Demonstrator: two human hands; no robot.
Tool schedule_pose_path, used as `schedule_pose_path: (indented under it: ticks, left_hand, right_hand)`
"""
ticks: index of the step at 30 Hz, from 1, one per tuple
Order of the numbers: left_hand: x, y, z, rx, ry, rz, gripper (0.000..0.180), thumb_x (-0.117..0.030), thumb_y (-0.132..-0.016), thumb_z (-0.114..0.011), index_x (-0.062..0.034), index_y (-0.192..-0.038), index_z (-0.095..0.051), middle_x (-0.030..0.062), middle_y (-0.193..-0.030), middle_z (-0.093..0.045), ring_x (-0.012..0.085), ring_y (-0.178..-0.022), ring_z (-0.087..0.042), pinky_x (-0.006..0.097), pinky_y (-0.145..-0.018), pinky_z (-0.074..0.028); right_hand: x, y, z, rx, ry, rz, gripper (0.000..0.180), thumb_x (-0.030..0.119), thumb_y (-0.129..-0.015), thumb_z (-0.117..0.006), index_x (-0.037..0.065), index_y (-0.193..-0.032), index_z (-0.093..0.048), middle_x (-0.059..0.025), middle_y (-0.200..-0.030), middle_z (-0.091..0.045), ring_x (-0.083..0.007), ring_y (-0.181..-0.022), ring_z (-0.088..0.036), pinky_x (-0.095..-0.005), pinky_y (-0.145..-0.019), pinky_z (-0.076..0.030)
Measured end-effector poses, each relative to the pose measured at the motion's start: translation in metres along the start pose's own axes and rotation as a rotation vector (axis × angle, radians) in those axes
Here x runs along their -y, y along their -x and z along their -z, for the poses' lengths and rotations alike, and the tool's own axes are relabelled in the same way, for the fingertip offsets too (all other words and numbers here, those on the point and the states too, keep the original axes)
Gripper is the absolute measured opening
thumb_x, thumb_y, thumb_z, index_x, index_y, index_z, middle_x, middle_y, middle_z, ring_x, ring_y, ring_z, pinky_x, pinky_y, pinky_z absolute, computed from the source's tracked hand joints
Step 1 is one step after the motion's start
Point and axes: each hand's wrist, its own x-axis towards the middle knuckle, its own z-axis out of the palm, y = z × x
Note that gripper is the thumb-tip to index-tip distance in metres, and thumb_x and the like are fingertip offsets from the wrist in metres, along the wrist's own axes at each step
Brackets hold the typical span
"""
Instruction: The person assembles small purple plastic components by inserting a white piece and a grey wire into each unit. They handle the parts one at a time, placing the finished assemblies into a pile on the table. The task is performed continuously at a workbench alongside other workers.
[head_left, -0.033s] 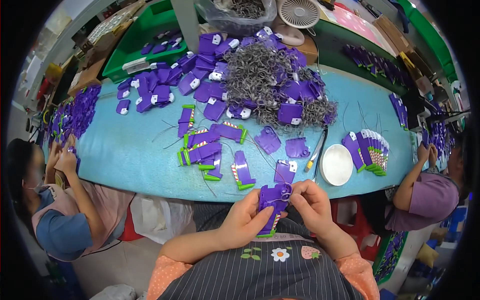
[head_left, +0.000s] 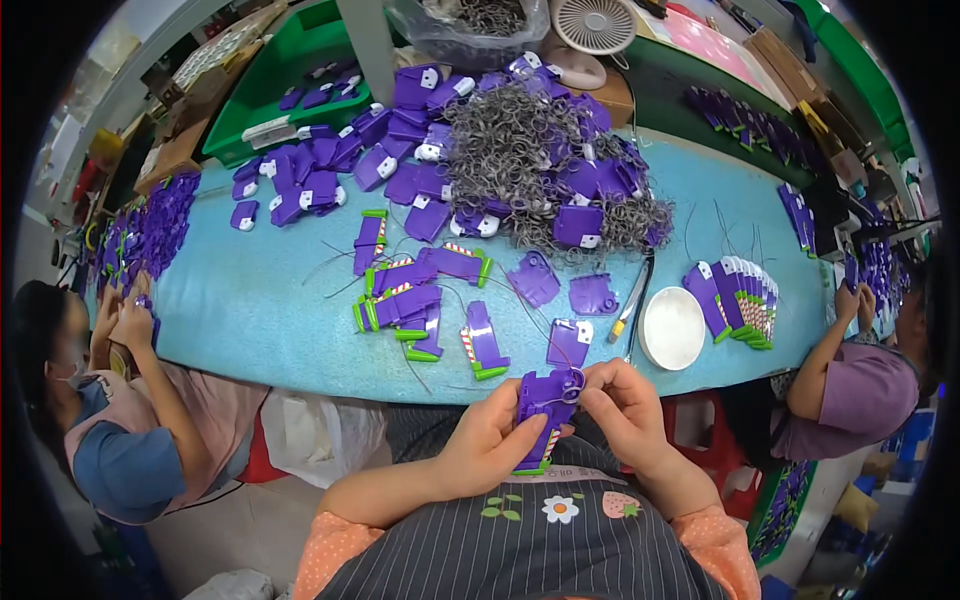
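My left hand is closed round a purple plastic wing-shaped piece with a green end and a red-and-white striped edge, held above the table's near edge. At its upper right corner sits a pale ring-shaped metal spring. The fingers of my right hand are pinched against that spring, and their tips partly hide it. Just beyond lies a purple piece with a white corner. Several green-ended purple pieces with thin wires lie to the left.
A tangled heap of grey metal springs mixes with purple pieces at the back. A white bowl, a yellow-handled cutter and a fanned row of wing pieces lie right. A green tray stands back left. People work at both sides.
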Motion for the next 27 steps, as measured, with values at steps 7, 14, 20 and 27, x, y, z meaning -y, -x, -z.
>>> schedule_pose_path:
  ticks: [7,14,20,27]
  left_hand:
    - [0.005,-0.004,0.004,0.119,-0.068,0.112,0.036,-0.004,-0.093,-0.040,0.0045,-0.127,-0.032,0.0168,-0.117,-0.053,0.0211,-0.104,-0.056,0.031,-0.089,-0.045]
    - [0.001,-0.003,0.018,0.359,-0.250,0.214,0.031,-0.007,-0.092,-0.044,0.0041,-0.120,-0.038,0.0192,-0.110,-0.058,0.0212,-0.098,-0.061,0.032,-0.085,-0.048]
    - [0.015,0.014,0.023,-0.059,0.222,0.128,0.037,-0.013,-0.093,-0.045,-0.0008,-0.127,-0.034,0.0216,-0.114,-0.056,0.0279,-0.098,-0.061,0.039,-0.085,-0.050]
    - [0.023,0.018,0.021,-0.110,0.205,0.245,0.044,-0.005,-0.091,-0.047,-0.0016,-0.131,-0.029,0.0198,-0.117,-0.053,0.0276,-0.102,-0.059,0.038,-0.087,-0.049]
  right_hand:
    - [0.026,-0.009,0.023,0.143,-0.011,-0.204,0.014,0.005,-0.087,-0.058,0.002,-0.092,-0.045,-0.0004,-0.079,-0.050,-0.0044,-0.071,-0.049,-0.0194,-0.062,-0.041]
    - [0.006,-0.035,0.037,0.587,-0.321,-0.523,0.026,0.019,-0.082,-0.067,0.002,-0.079,-0.049,0.0018,-0.070,-0.049,-0.0039,-0.064,-0.048,-0.0189,-0.055,-0.037]
    - [-0.004,-0.049,0.010,-0.139,1.262,0.137,0.047,0.027,-0.065,-0.076,0.001,-0.099,-0.057,-0.0113,-0.092,-0.054,-0.0265,-0.077,-0.054,-0.0335,-0.061,-0.046]
    - [-0.026,-0.037,0.018,-0.138,1.263,0.342,0.037,0.014,-0.067,-0.074,0.003,-0.094,-0.052,-0.0098,-0.089,-0.054,-0.0261,-0.071,-0.056,-0.0324,-0.055,-0.046]
